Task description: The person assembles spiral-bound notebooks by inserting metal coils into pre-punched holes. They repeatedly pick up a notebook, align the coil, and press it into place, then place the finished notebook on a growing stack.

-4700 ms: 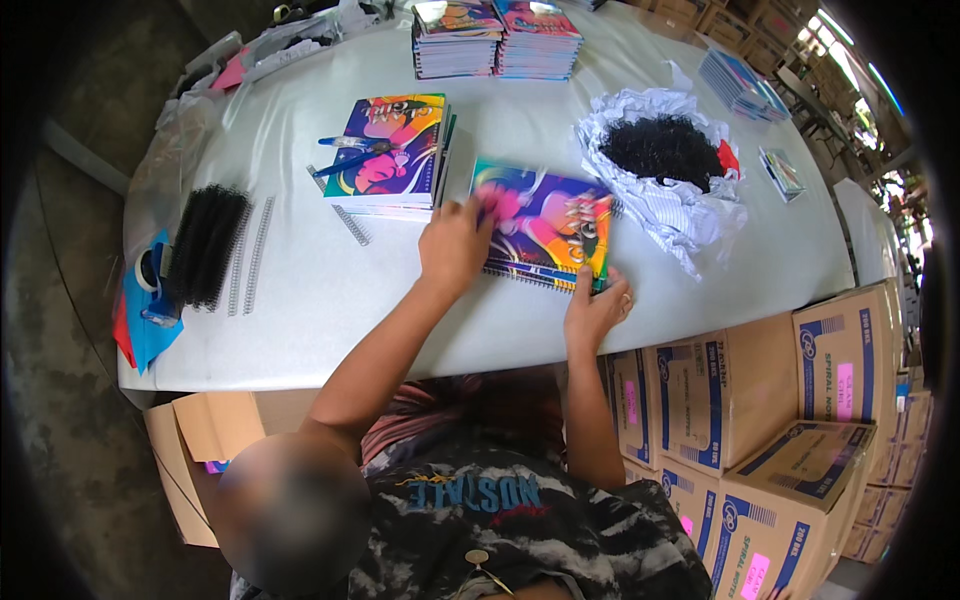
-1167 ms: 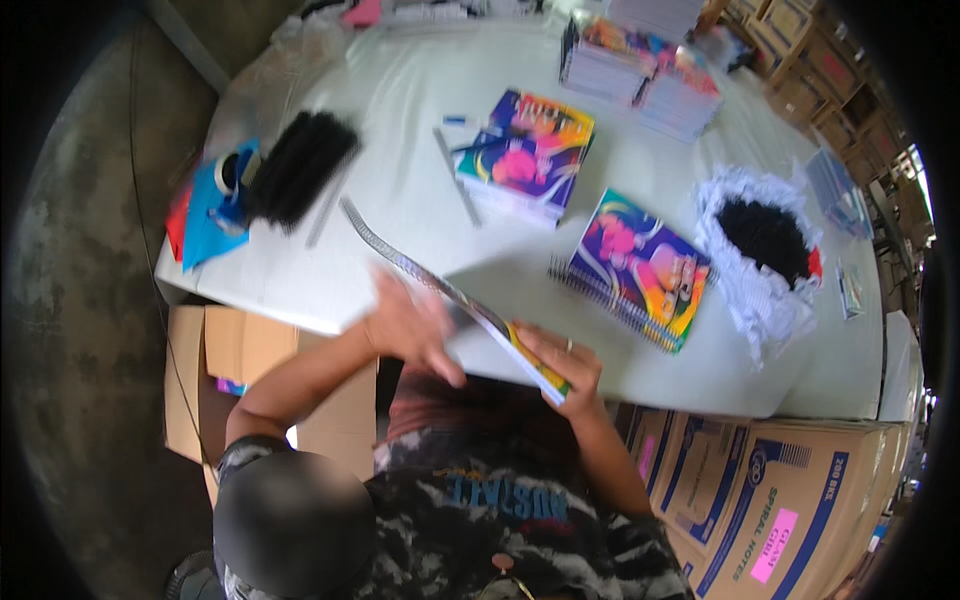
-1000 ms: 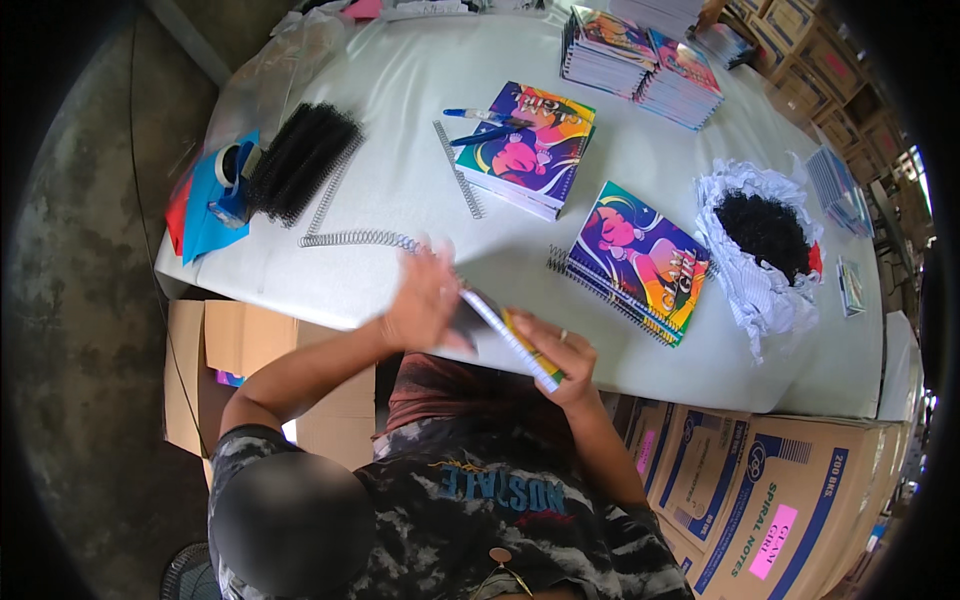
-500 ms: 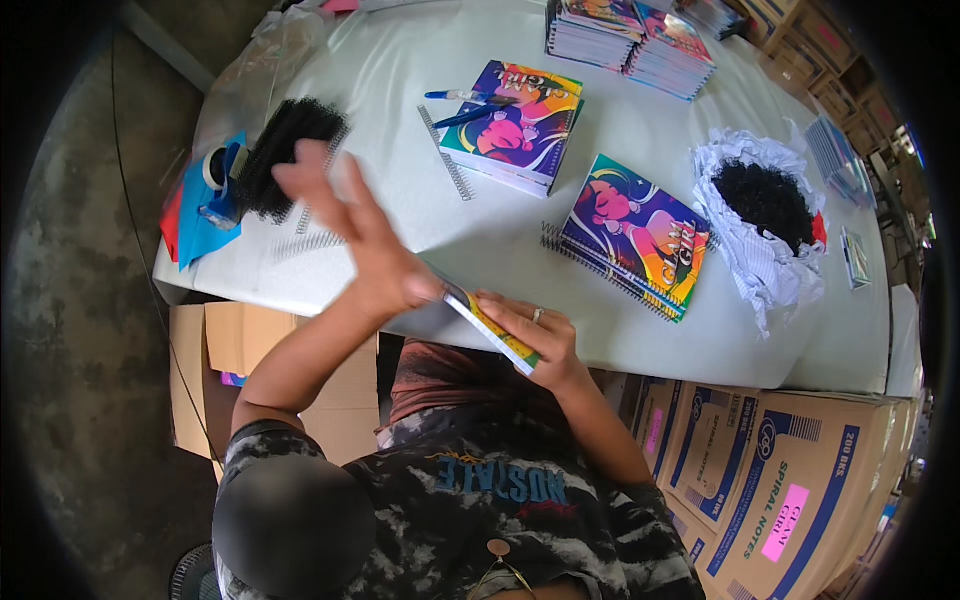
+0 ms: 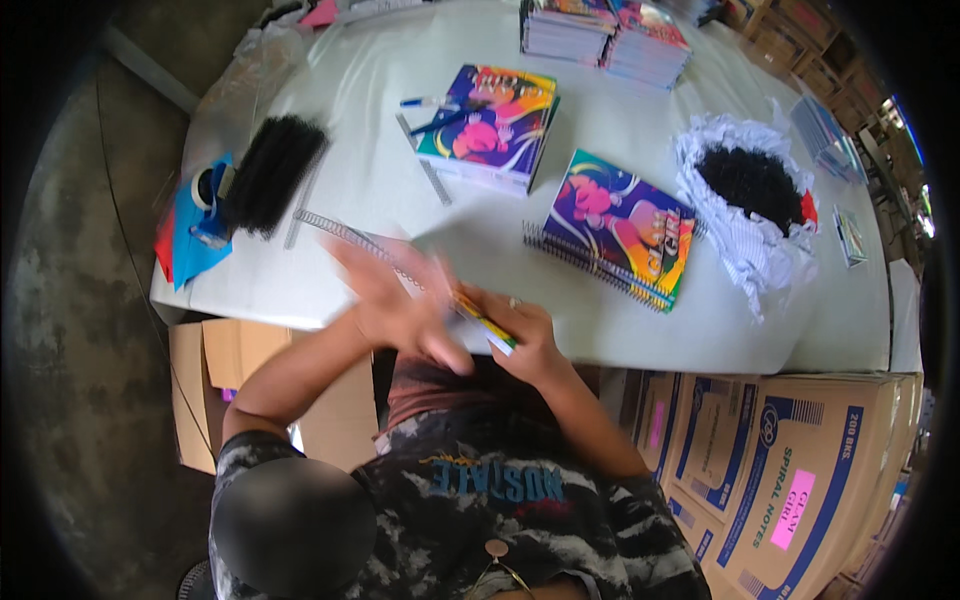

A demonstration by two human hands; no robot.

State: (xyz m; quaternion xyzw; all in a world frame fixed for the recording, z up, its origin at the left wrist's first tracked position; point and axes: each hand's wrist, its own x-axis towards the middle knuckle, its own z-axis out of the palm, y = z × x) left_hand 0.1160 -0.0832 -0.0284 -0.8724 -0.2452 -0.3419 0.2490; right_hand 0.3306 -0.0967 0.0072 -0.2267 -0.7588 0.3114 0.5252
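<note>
Two hands met over the white table's (image 5: 330, 290) near edge: the left hand (image 5: 395, 305), open and motion-blurred, lay on the loose notebook pages (image 5: 455, 255), steadying them, while the right hand (image 5: 525, 340) gripped their nearer edge (a spiral-bound colourful notebook (image 5: 620, 225) lay farther right).

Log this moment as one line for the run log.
left hand: blurred, open, on notebook | right hand: grips notebook at table edge | spiral notebook: flat nearby
</note>
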